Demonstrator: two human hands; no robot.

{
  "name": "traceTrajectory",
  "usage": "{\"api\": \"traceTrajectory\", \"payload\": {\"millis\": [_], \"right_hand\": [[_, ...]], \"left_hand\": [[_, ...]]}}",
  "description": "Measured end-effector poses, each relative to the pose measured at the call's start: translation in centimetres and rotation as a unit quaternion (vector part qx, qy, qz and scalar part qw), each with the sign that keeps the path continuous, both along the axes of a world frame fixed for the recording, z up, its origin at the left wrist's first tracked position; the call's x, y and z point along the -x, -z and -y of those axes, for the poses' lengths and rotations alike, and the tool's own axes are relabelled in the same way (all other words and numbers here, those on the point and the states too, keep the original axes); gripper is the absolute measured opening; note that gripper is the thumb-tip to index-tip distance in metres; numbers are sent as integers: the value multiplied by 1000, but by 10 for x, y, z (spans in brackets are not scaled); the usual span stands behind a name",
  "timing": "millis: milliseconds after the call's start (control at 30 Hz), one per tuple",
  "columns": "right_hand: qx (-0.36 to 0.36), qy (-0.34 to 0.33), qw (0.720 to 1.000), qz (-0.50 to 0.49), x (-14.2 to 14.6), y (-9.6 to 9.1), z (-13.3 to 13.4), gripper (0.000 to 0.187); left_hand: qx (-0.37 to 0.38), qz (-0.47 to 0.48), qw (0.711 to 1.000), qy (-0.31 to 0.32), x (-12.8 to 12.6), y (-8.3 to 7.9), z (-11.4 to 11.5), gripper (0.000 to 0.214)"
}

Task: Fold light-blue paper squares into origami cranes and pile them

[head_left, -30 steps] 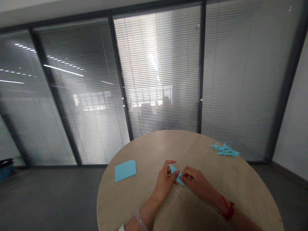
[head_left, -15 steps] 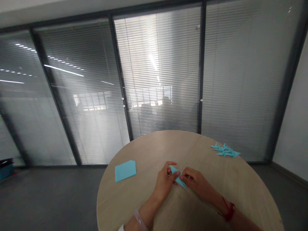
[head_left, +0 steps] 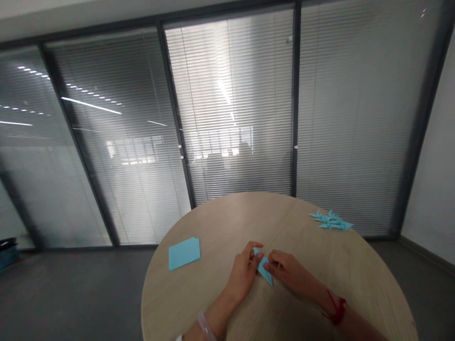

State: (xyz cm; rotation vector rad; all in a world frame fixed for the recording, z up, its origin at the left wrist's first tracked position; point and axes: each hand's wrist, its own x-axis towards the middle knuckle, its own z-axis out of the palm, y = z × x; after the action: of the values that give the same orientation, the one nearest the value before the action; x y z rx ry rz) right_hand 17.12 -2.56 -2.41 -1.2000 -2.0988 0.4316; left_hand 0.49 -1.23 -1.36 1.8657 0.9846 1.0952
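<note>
A small folded piece of light blue paper (head_left: 264,268) lies on the round wooden table (head_left: 220,222) between my two hands. My left hand (head_left: 242,273) pinches its upper end with thumb and forefinger. My right hand (head_left: 284,271) pinches the right side of the same piece, fingers curled. A red cord is tied around my right wrist and a pale band circles my left wrist.
A stack of flat light blue paper squares (head_left: 184,253) lies on the table to the left. Several finished folded blue paper shapes (head_left: 332,221) sit at the far right of the table. Glass walls with blinds stand behind, and grey floor surrounds the table.
The folded paper has turned a little more upright between my fingers, and both hands have shifted slightly. The view has drifted a bit.
</note>
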Motion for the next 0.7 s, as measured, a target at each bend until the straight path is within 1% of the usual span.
{"api": "traceTrajectory", "payload": {"millis": [67, 167, 267, 367, 500, 600, 700], "right_hand": [[8, -4, 1000, 30, 0, -1, 1, 30], [13, -27, 998, 57, -1, -2, 3, 22], [-5, -35, 996, 79, -4, -6, 5, 23], [-10, -36, 996, 83, -6, -9, 6, 23], [-23, -22, 998, 58, -6, -9, 3, 25], [-36, 1, 999, 25, -6, -9, 0, 28], [-21, -4, 999, -25, -7, -11, -1, 31]], "left_hand": [[-15, -43, 999, 0, 0, 0, 1, 27], [-56, -99, 993, -19, -1, -2, 2, 30], [-57, -122, 991, -20, -2, -5, 2, 33], [-52, -123, 991, -17, -4, -7, 2, 34], [-28, -67, 997, -19, -5, -7, 1, 37], [14, 9, 1000, 5, -5, -6, -4, 42], [54, 68, 996, 19, -4, -5, -9, 45]]}}
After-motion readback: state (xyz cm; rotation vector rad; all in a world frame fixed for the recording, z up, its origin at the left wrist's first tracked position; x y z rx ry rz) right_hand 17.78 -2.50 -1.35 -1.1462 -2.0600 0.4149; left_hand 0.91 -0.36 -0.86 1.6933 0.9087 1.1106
